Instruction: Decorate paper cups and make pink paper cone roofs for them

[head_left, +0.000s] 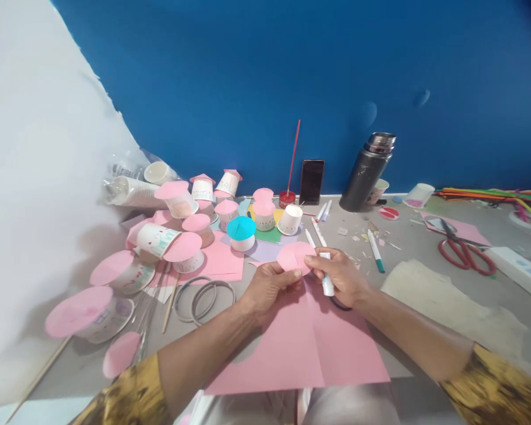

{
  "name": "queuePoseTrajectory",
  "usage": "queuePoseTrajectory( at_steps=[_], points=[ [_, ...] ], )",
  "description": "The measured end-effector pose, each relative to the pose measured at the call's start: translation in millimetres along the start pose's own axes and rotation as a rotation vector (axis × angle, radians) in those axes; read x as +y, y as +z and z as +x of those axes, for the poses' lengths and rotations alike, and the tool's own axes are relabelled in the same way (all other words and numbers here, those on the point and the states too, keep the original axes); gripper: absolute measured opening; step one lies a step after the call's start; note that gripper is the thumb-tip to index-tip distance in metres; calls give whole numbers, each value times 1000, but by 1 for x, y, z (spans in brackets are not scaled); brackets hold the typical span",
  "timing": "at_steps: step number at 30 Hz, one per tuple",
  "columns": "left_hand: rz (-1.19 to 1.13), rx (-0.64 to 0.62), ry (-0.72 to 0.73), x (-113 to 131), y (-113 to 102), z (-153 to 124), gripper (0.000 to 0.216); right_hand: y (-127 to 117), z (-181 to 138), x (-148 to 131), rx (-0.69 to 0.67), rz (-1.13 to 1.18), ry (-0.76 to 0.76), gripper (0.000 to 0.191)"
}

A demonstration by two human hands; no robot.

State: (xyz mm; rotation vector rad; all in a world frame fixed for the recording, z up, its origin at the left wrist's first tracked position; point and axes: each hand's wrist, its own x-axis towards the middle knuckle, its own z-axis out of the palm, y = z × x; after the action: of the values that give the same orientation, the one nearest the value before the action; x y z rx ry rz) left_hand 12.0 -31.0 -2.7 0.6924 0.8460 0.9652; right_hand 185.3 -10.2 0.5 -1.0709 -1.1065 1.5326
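My left hand [268,289] pinches the lower left edge of a pink paper disc [292,258], which has a crease or slit near its middle. On the disc's right edge are the thumb and fingers of my right hand [338,274]. That same hand also holds a small white tube [327,274], upright against the fingers; its kind I cannot make out. Beneath both hands lies a large pink paper sheet [301,360] with a fold down it and a curved cut on its left side. A dark ring is partly hidden under my right hand.
Paper cups with pink paper tops [82,313] crowd the left, near one blue-topped cup [241,233]. Grey rings [203,300] lie left of my hands. Behind stand a phone [312,182] and a dark flask [366,174]. Scissors [464,254], a power strip [520,273] and markers [375,251] lie right.
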Motion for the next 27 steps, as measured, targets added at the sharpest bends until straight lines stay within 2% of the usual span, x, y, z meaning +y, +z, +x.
queuePoseTrajectory(
  at_steps=[7,12,21,27],
  points=[
    [-36,-34,91,4,-3,0,47,-2,4,1,-10,71,16,44],
    [-53,28,75,9,-3,1,41,-2,4,-1,-47,56,-32,44],
    [-130,0,76,10,-7,4,39,-9,5,1,-83,-188,-99,39],
    [-54,-49,149,11,-8,3,34,-7,7,0,-87,-127,-84,35]
  ],
)
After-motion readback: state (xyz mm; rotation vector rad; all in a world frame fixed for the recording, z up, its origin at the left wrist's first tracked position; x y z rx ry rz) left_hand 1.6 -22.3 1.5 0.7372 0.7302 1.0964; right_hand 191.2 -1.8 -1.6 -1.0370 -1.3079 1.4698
